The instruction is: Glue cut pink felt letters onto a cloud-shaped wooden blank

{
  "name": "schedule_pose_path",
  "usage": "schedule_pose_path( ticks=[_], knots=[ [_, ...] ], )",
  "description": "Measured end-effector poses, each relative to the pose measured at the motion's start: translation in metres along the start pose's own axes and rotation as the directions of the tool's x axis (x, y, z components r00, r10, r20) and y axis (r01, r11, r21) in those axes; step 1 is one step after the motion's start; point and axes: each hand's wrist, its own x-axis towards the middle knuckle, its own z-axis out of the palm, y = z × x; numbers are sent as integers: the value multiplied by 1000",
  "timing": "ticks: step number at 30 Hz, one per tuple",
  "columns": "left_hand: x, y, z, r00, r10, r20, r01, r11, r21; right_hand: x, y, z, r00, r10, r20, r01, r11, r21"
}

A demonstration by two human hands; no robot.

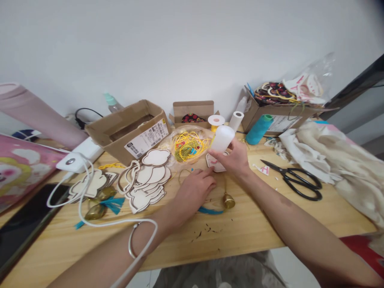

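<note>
My right hand (235, 158) is closed around a translucent white squeeze bottle (223, 139), tilted over a small white piece (220, 165) with pink marks. My left hand (196, 185) lies on the table with bent fingers, its fingertips at the left edge of that piece. Part of the piece is hidden behind the bottle and my right hand. Just below my hands lie a brass-coloured bell (229, 201) on a thin cord and a teal tassel (211, 210). Left of my left hand is a pile of cloud-shaped wooden pieces (151, 176).
Black scissors (295, 178) lie on the right near bunched cream cloth (351, 160). Behind stand an open cardboard box (132, 128), a bag of yellow cord (190, 146), a teal thread cone (259, 130) and a filled box (279, 116). A white cable (120, 222) crosses my left forearm.
</note>
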Motion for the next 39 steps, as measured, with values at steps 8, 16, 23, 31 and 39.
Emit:
schedule_pose_path(
  ticks=[8, 16, 23, 31, 39],
  knots=[
    [-1, 2, -2, 1000, -28, 11, 28, 1000, 5, 0, -4, -2, 999, 14, -39, -12, 999, 51],
    [0, 2, -2, 1000, -16, 3, 16, 1000, 12, -2, 0, 0, 1000, 1, 6, -1, 1000, -6],
    [0, 4, -4, 999, -48, 21, 47, 999, 14, -2, -2, -2, 1000, 25, 15, -25, 1000, -2],
    [-2, 2, -2, 999, -34, -19, 33, 999, -38, 2, 2, -2, 963, 263, -51, -220, 886, 408],
    [7, -12, -12, 969, -209, -133, 141, 906, -398, 16, 14, -14, 815, 537, -217, -190, 602, 776]
  ],
)
